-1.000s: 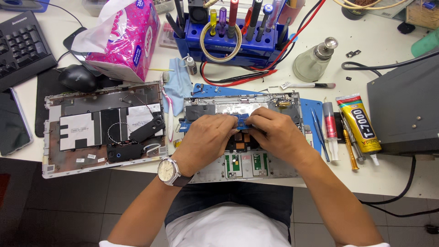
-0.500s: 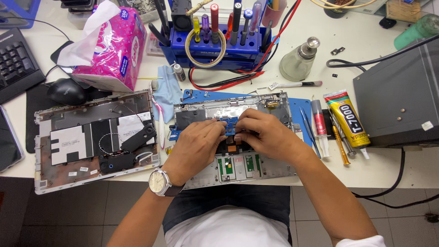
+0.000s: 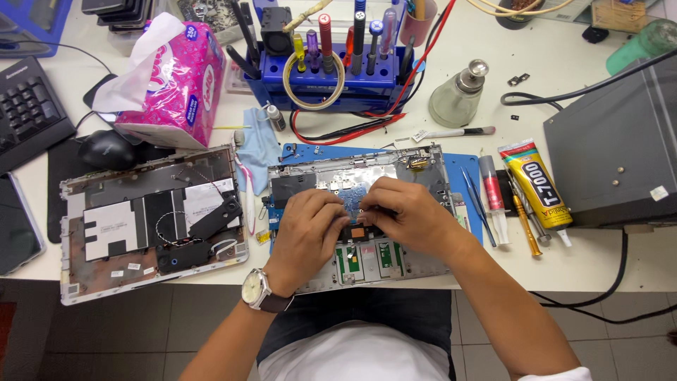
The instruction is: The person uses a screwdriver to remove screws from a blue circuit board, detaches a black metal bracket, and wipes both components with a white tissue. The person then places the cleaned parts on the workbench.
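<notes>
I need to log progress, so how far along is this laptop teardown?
Done: the bottom cover is off and lies left of the opened laptop chassis. In hand: the left hand and right hand meet over the blue circuit board. Left: the board and the other internal parts still sit in the chassis.

Both hands, left hand and right hand, are pressing fingertips onto the blue circuit board inside the opened silver laptop chassis; detached grey bottom cover is lying alongside.
</notes>
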